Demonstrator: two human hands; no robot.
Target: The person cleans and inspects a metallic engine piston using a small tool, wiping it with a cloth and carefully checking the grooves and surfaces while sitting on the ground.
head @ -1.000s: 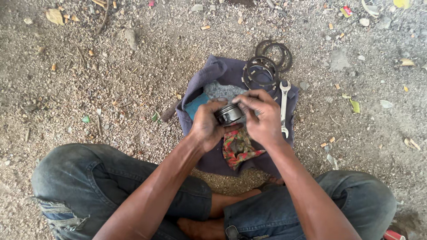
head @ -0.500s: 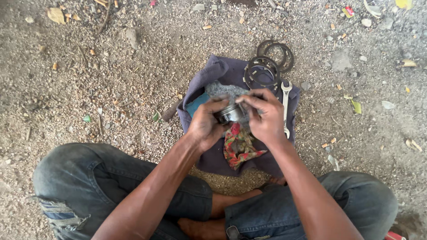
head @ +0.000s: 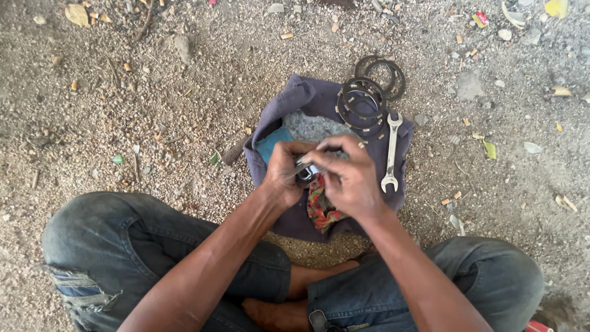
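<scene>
I sit cross-legged on gravel. Both hands meet over a purple cloth (head: 307, 98) spread on the ground. My left hand (head: 281, 175) cups a small round metal part (head: 307, 172) from the left. My right hand (head: 347, 175) grips the same part from the right, with fingers curled over its top. Most of the part is hidden by my fingers. A red patterned rag (head: 319, 209) lies just under my hands.
Several dark metal rings (head: 362, 101) are stacked at the cloth's far right corner. A silver wrench (head: 391, 150) lies along its right side. A grey and a teal rag (head: 273, 142) lie on the cloth. Loose stones and dry leaves litter the ground around it.
My right hand has shifted over the metal part and its fingers have turned slightly. My left hand keeps its hold in nearly the same place.
</scene>
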